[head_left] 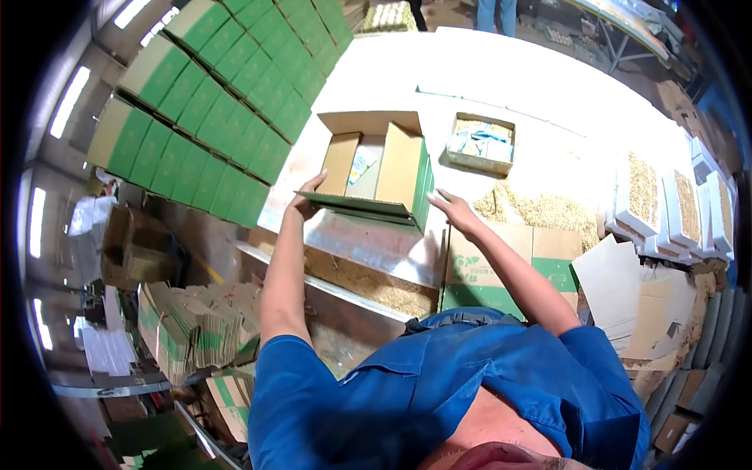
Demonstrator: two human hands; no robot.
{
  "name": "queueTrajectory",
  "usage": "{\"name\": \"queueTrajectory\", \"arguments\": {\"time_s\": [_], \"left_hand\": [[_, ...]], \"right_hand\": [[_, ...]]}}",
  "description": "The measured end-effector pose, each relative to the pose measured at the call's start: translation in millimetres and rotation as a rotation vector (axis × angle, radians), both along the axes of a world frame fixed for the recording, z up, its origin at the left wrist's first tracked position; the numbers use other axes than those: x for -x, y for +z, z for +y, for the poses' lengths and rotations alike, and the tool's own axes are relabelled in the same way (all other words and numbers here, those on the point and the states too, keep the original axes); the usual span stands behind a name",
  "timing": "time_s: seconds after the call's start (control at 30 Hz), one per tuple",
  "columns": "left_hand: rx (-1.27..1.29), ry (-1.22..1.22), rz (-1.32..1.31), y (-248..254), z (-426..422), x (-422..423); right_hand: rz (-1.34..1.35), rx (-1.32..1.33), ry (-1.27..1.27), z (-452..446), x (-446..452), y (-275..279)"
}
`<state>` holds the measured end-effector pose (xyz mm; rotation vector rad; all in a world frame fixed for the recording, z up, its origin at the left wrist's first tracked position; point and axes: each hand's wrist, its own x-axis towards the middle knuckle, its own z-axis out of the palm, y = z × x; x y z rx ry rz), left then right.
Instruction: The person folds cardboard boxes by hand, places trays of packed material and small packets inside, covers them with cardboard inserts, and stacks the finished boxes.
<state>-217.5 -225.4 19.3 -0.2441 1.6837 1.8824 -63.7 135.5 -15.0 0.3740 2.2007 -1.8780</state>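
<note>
An open cardboard box (pixel 398 168), green outside and brown inside, stands upright on the bright work table with its flaps raised. Inside lies a small printed packet (pixel 359 166) in white, blue and yellow. My left hand (pixel 307 197) grips the box's near left corner, its fingers partly hidden by the flap. At the right side, my right hand (pixel 454 211) has its fingers stretched out and apart, close to the green wall; whether they touch it I cannot tell.
A shallow carton of blue-white packets (pixel 482 144) sits right of the box. Stacked green boxes (pixel 211 102) rise at the left. Loose grain-like material (pixel 540 210) and white trays (pixel 642 192) are at the right. Flattened cartons (pixel 192 325) stand lower left; a green-brown carton (pixel 489 262) is before me.
</note>
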Motion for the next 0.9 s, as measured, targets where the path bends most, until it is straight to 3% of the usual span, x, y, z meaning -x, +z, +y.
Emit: {"name": "queueTrajectory", "arguments": {"time_s": [0.1,0.13,0.17,0.23,0.3,0.33,0.37,0.4,0.43,0.47,0.53,0.63,0.7,0.77,0.8,0.83,0.9], "left_hand": [[-0.130,0.080,0.015,-38.4,-18.5,20.3],[-0.225,0.317,0.040,-49.7,-16.5,16.9],[-0.322,0.550,0.063,-55.8,-13.5,7.2],[-0.166,0.846,0.176,-63.7,0.9,-28.9],[0.026,0.889,0.308,-121.9,9.3,-66.9],[0.247,0.852,0.458,-152.6,27.1,-97.2],[0.445,0.786,0.557,-102.5,95.5,-161.8],[0.483,0.486,0.597,-151.1,104.9,-184.2],[0.492,0.126,0.645,-138.3,138.1,-222.2],[0.685,-0.033,0.655,-186.7,158.0,-235.3],[0.547,-0.273,0.353,-168.8,208.7,-262.3],[0.673,-0.290,0.473,-139.6,231.0,-273.3],[0.818,-0.239,0.670,-155.1,222.6,-269.1],[0.777,-0.303,0.544,-160.8,210.9,-262.4],[0.699,-0.217,0.425,-159.0,208.5,-262.2],[0.707,-0.082,0.857,-158.5,207.4,-268.1],[0.110,0.029,0.262,-123.4,208.9,-266.5]], "right_hand": [[0.159,-0.425,-0.173,81.9,-65.9,-59.0],[0.149,-0.481,-0.287,115.0,-95.5,-82.4],[0.157,-0.728,-0.325,144.9,-132.0,-93.2],[0.013,-0.846,-0.441,198.8,-205.8,-126.2],[-0.054,-0.878,-0.499,212.8,-258.4,-138.0],[-0.044,-0.936,-0.518,211.7,-281.3,-127.9],[-0.035,-0.994,-0.536,209.5,-295.4,-121.9],[-0.104,-1.039,-0.607,205.3,-302.2,-124.5],[-0.114,-1.034,-0.616,204.9,-306.2,-125.0],[-0.024,-0.926,-0.648,207.2,-306.6,-123.7],[0.039,-0.852,-0.673,203.8,-305.2,-110.2],[0.067,-0.875,-0.682,206.7,-296.4,-124.7],[0.056,-0.973,-0.685,211.6,-298.1,-144.3],[-0.040,-0.880,-0.659,207.2,-292.7,-120.8],[-0.028,-0.941,-0.711,205.8,-290.5,-120.7],[-0.033,-0.940,-0.710,208.0,-290.5,-118.8],[0.090,-0.653,-0.770,215.9,-289.1,-106.1]]}}
